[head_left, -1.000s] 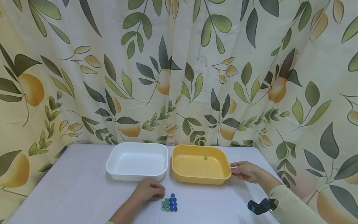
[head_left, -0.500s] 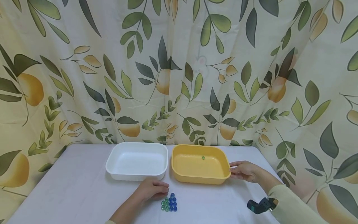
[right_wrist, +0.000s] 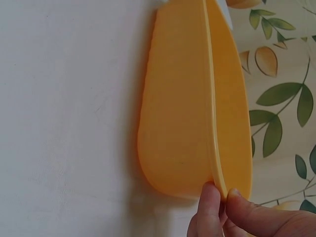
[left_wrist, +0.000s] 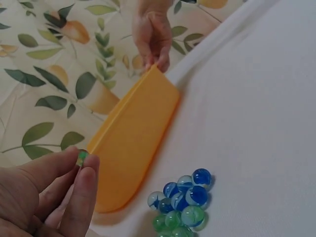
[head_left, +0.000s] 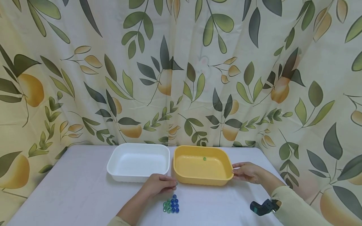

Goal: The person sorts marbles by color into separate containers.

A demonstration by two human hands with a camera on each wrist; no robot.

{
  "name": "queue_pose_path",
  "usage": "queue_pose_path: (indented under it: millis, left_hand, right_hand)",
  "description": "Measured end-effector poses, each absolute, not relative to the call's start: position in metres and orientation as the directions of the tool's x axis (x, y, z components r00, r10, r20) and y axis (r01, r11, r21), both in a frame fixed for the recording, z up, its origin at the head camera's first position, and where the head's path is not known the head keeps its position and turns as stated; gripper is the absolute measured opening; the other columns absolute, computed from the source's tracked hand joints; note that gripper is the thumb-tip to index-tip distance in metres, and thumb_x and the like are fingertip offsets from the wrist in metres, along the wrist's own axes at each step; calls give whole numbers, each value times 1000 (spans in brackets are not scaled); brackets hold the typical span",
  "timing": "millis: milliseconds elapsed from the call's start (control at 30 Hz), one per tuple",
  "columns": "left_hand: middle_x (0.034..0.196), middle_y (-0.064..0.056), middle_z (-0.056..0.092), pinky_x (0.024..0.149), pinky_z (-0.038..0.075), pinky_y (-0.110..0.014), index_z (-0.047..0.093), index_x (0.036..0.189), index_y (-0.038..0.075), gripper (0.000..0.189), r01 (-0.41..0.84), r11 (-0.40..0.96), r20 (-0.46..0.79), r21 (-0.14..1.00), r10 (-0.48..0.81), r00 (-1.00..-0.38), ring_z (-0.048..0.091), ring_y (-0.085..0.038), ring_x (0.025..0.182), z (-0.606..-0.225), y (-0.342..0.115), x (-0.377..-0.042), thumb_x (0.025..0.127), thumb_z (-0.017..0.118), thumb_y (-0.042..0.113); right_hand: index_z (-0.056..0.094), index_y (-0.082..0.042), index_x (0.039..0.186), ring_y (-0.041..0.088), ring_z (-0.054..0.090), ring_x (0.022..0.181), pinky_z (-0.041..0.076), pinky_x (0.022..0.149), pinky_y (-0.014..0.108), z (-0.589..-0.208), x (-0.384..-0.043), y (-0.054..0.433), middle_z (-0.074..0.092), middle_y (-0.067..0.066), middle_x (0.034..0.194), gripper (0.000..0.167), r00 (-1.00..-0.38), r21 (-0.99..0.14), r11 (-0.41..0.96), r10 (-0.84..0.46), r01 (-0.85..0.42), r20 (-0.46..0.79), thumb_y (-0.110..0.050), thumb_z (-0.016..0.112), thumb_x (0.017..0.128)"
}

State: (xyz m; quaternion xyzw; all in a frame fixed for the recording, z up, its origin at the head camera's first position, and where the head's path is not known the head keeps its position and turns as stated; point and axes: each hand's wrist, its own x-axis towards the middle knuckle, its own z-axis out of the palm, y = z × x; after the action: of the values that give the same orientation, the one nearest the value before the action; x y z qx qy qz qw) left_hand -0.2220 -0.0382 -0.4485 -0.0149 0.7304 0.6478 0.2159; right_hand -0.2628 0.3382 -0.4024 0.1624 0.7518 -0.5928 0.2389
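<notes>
Between thumb and fingertips my left hand (head_left: pixel 159 184) pinches a green marble (left_wrist: pixel 82 157), held in front of the yellow tray's near left corner. My right hand (head_left: pixel 248 173) grips the right end of the yellow tray (head_left: pixel 202 181), thumb on one side of the rim and fingers on the other, as the right wrist view shows. One green marble (head_left: pixel 205 158) lies inside that tray. Below my left hand, several blue marbles (head_left: pixel 173 206) and green marbles (head_left: pixel 167 206) sit in close rows on the white cloth.
A white tray (head_left: pixel 138 179) stands left of the yellow one, with a narrow gap between them. A white cloth (head_left: pixel 85 188) covers the table. Behind it hangs a leaf-and-fruit curtain (head_left: pixel 181 78). A black device (head_left: pixel 263 207) is strapped at my right wrist.
My left hand has moved right and slightly up with the green marble, toward the yellow tray. The marble inside the tray has rolled a little left. My right hand stays put.
</notes>
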Motion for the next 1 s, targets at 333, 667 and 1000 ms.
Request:
queue_pose_path:
  millis: [333,667,1000]
  left_hand:
    - [96,-14,75,79,61,-29,70,112,-3,32,-285,17,-280,958,247,-928,74,-24,89,-430,-28,-231,85,77,13]
    - [94,-9,76,81,61,-28,73,109,1,29,-291,77,-301,953,187,-935,74,-19,86,-420,-18,-243,85,78,18]
    - [92,-9,75,74,61,-22,71,110,-2,28,-319,63,-325,946,168,-931,74,-18,84,-417,-7,-256,87,75,13]
  right_hand:
    - [33,11,141,19,72,83,59,85,26,-401,-261,338,68,11,98,53,-834,-816,236,-41,527,-551,2,58,96]
    - [35,11,140,19,72,82,59,84,26,-401,-262,337,69,10,97,53,-834,-812,249,-28,528,-551,1,60,95]
    - [36,11,140,19,72,82,59,84,26,-401,-263,338,69,13,101,52,-833,-804,273,-17,528,-553,0,60,96]
